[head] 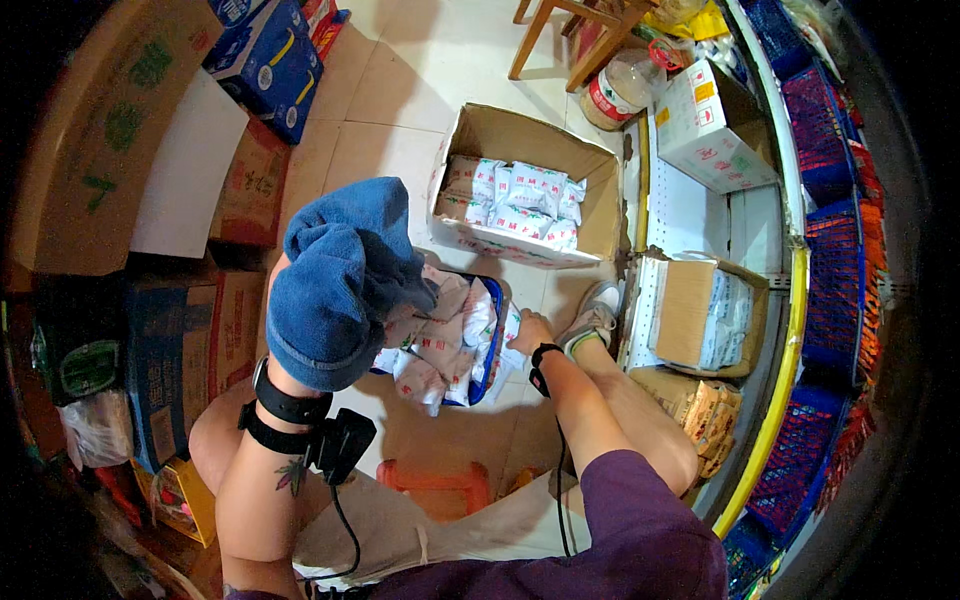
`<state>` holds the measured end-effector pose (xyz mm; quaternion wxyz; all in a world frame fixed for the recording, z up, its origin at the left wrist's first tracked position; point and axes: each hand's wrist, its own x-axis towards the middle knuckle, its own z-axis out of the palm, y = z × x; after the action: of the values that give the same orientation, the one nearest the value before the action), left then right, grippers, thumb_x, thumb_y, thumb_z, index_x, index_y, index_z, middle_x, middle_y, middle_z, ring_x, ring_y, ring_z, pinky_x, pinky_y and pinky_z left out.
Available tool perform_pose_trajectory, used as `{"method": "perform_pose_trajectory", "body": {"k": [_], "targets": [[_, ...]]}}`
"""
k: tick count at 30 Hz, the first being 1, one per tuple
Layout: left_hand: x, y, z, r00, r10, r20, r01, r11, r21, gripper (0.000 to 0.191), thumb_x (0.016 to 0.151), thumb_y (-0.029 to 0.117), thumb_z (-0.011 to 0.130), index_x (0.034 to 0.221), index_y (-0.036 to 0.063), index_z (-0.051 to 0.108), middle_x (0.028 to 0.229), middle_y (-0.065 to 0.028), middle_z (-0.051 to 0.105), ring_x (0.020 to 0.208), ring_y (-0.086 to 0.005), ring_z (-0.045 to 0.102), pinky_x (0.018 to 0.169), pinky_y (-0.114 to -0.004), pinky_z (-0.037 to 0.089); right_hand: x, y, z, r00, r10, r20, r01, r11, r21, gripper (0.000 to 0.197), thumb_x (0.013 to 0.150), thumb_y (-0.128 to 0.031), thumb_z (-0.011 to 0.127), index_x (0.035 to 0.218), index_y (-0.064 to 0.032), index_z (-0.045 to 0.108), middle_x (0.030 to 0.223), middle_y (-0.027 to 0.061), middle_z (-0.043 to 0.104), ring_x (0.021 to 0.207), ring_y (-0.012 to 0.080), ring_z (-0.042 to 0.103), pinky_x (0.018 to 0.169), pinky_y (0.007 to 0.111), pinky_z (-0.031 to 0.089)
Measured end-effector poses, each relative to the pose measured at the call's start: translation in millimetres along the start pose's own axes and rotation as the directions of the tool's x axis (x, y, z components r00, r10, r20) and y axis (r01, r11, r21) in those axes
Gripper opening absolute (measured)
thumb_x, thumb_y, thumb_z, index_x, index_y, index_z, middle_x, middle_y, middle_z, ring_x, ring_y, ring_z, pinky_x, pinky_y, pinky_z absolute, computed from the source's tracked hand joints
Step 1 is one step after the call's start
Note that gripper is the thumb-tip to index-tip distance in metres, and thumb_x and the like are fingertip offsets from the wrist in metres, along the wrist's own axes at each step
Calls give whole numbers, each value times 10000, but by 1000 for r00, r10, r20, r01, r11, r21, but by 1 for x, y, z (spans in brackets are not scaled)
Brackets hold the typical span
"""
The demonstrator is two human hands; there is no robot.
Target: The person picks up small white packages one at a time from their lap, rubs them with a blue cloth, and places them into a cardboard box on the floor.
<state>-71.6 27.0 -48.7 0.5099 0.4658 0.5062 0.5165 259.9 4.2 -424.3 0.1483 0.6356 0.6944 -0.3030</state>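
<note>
A blue cloth [337, 277] covers my left hand [315, 345], whose fingers are hidden in its folds. It hangs over the left part of a blue plastic basket [493, 349] heaped with white printed packets [439, 337]. My right hand [531, 331] is just right of the basket, with its fingers at a white packet [511, 352] outside the rim; whether they grip it is unclear. Beyond the basket stands an open cardboard box [525, 251] with several similar packets [536, 187] inside.
Cardboard cartons [251, 184] line the left side. On the right, shelving [690, 217] holds a white carton [712, 127] and an open box [682, 307] of packets. A large plastic jar [619, 90] and a wooden stool [577, 22] stand ahead. A red stool [435, 487] is below me.
</note>
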Motion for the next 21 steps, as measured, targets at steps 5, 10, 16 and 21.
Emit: {"method": "perform_pose_trajectory", "body": {"k": [5, 10, 16, 21], "targets": [[12, -6, 6, 950, 262, 171, -310, 863, 398, 362, 758, 100, 646, 1106, 11, 595, 1031, -116, 650, 916, -226, 629, 811, -312, 504, -5, -11, -11, 997, -8, 75, 12, 999, -53, 730, 522, -391, 823, 1072, 31, 596, 1091, 224, 606, 1034, 362, 576, 924, 402, 460], [13, -1, 16, 967, 185, 173, -236, 906, 352, 339, 689, 127, 715, 1013, 47, 651, 1015, -103, 668, 961, -254, 619, 849, -335, 482, -9, -17, -26, 982, 75, 171, -76, 997, -2, 707, 517, -354, 835, 1077, 11, 607, 1022, 192, 647, 963, 332, 635, 847, 391, 512], [6, -3, 16, 996, -18, 91, 9, 995, 101, 314, 606, 158, 798, 901, 90, 718, 997, -86, 688, 1015, -289, 608, 894, -363, 455, -34, -45, -54, 989, 114, 99, -112, 993, -23, 801, 562, -358, 789, 1255, -59, 518, 1083, 185, 628, 1011, 339, 614, 874, 399, 503], [3, -13, 10, 992, -67, 107, 99, 940, -327, 450, 719, 209, 749, 1098, 7, 619, 1028, -135, 667, 899, -245, 658, 820, -355, 525, -48, -50, -72, 997, 61, 51, -57, 995, -85, 858, 572, -330, 766, 1326, -63, 454, 1147, 195, 608, 1046, 335, 598, 896, 402, 496]]}}
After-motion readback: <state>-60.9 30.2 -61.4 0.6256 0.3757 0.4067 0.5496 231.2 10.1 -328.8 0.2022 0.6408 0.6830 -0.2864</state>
